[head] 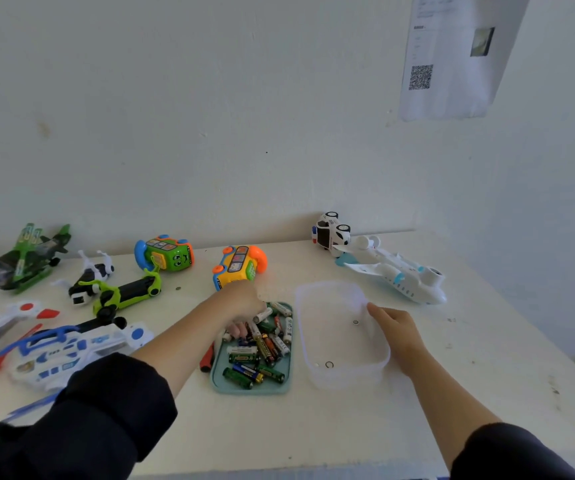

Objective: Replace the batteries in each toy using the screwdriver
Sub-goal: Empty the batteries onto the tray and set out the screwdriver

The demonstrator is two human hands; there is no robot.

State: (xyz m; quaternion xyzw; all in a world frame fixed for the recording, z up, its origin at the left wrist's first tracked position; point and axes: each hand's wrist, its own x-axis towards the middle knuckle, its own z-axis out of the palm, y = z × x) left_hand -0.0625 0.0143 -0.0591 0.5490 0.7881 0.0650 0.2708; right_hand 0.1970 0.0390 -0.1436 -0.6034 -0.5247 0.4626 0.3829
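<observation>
Left hand (241, 303) is down in the teal tray (216, 382), fingers curled into the pile of batteries (262, 351); it looks like it's pinching a white battery (262, 315) at the far end of the tray, but the grip itself is partly hidden, so can't confirm. Right hand (395, 327) grips the right wall of the clear plastic tub (314, 372), thumb inside the rim, fingers outside. Tub sits just right of the tray and holds a couple of small round bits: one near its middle, a ring at the near end.

Screwdriver (207, 358), red and black handle, lies on the surface touching the tray's left edge, partly under the left forearm.

Toys on the white surface (314, 427):
- yellow toy phone (239, 266) just beyond the left hand
- green toy phone (165, 252) further left
- black-and-green scooter (126, 294) and a small black-and-white figure (93, 273) left of centre
- green helicopter (28, 258) far left
- white-and-blue plane (74, 348) and a white-and-red toy (5, 320) near left, partly behind the sleeve
- white airliner (397, 273) far right of the tub, white car (331, 232) tipped on its side behind it
</observation>
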